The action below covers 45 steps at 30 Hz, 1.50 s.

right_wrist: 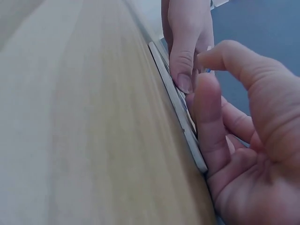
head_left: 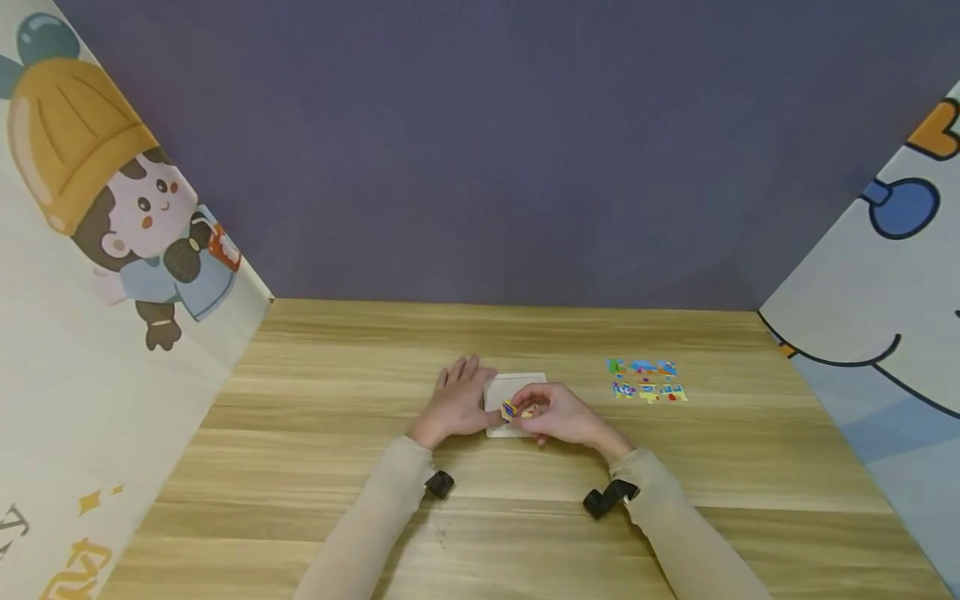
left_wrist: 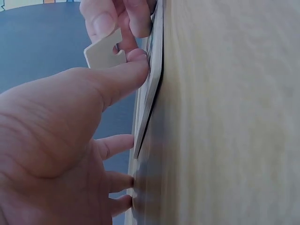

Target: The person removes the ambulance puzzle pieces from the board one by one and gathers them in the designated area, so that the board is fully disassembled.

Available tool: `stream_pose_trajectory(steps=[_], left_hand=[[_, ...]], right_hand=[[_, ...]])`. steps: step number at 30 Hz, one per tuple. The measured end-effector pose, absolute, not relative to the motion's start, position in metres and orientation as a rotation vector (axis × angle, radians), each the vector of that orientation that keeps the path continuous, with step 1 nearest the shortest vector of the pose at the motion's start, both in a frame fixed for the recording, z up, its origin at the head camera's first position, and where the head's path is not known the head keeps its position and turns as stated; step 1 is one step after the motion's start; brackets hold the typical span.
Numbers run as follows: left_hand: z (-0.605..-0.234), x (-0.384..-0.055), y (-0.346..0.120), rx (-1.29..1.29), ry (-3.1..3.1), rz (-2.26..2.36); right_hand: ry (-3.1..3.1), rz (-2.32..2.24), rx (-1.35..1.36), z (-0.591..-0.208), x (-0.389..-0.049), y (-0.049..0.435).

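A small square puzzle tray [head_left: 517, 379] with a pale raised rim lies flat on the table. My right hand [head_left: 564, 414] pinches a jigsaw piece [head_left: 509, 410] between thumb and index finger, tilted up over the tray. One face is brightly printed; its plain pale back, with a round notch, shows in the left wrist view. My left hand [head_left: 461, 404] lies along the tray's left side, fingers spread and straight, the thumb reaching over the tray close to the piece. From the right wrist, the tray edge [right_wrist: 180, 112] is seen low on the wood, the piece mostly behind fingers.
To the right of the tray, several colourful jigsaw pieces [head_left: 626, 390] lie spread in two rows on the wooden table [head_left: 315, 400]. A dark wall panel [head_left: 510, 167] rises at the back edge. Cartoon-printed walls stand at both sides.
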<state>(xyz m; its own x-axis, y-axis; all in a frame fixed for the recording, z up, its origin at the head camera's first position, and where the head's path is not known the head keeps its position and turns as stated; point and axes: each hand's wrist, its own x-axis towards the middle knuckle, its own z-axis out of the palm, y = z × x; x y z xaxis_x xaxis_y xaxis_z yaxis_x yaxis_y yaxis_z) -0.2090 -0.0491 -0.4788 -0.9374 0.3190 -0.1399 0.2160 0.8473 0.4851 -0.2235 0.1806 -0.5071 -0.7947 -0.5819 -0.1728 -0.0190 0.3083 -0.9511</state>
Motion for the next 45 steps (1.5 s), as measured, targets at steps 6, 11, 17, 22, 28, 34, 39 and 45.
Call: stream_pose_trajectory(steps=[6,11,17,22,28,34,39,45], left_hand=[[-0.481,-0.210,-0.050,0.419,2.819,0.704],[-0.485,-0.208,-0.050,0.419,2.819,0.703],[-0.483,-0.205,-0.051,0.438,2.819,0.721],[-0.483,-0.205,-0.051,0.430,2.810,0.737],[-0.483,-0.205,-0.052,0.437,2.779,0.770],[-0.481,-0.206,-0.055,0.455,2.765,0.788],[-0.480,-0.209,-0.057,0.454,2.768,0.760],[-0.489,-0.208,-0.057,0.440,2.746,0.797]], right_hand=[[2.106,-1.515,-0.523,-0.505,-0.222,0.181],[2.116,-1.500,-0.553,-0.506,-0.220,0.181],[2.112,-1.518,-0.581,-0.505,-0.219,0.181],[2.099,-1.538,-0.592,-0.507,-0.220,0.181],[2.082,-1.564,-0.581,-0.509,-0.219,0.183],[2.088,-1.571,-0.562,-0.507,-0.217,0.179],[2.105,-1.548,-0.559,-0.508,-0.220,0.176],[2.120,-1.526,-0.548,-0.509,-0.217,0.175]])
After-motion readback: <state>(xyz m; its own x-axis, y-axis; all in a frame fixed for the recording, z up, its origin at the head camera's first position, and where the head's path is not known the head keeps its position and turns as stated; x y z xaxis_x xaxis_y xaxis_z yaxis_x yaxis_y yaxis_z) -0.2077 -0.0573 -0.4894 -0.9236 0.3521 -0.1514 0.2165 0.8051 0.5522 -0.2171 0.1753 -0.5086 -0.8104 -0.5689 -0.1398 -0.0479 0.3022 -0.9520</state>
